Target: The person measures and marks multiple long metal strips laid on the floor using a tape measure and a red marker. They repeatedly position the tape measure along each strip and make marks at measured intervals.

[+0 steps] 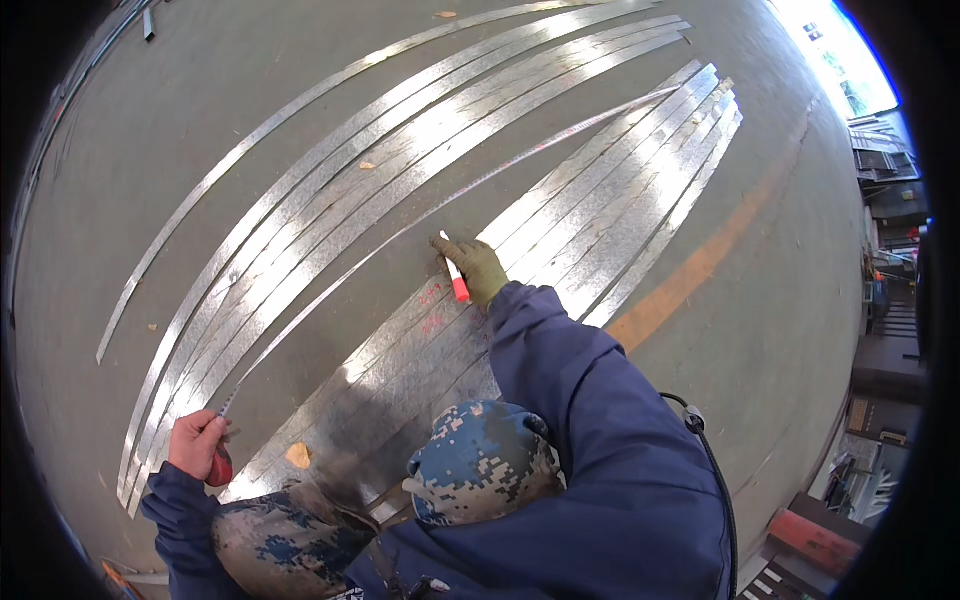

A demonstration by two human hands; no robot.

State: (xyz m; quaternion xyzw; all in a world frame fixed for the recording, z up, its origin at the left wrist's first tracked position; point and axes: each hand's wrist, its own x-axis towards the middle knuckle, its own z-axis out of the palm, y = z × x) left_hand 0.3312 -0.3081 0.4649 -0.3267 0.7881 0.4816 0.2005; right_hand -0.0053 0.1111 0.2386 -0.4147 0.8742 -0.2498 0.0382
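Observation:
At the lower left my bare left hand (195,443) is closed around a tape measure (220,468) with a red case. Its long pale blade (520,158) runs in a curve up and away to the far end of the right-hand bundle of flat metal strips (400,340). My right hand (482,272), in an olive-green glove, holds a white marker (454,268) with a red end pointing towards me. This hand is over the middle of the bundle, beside some red handwritten marks (431,322). Whether the marker touches the metal, I cannot tell.
Another group of shiny metal strips (330,205) lies to the left, with a single strip (240,152) beyond it. A dry leaf (298,455) rests near my knees. An orange floor line (690,268) runs along the right. A red cylinder (815,541) and racks stand at the right edge.

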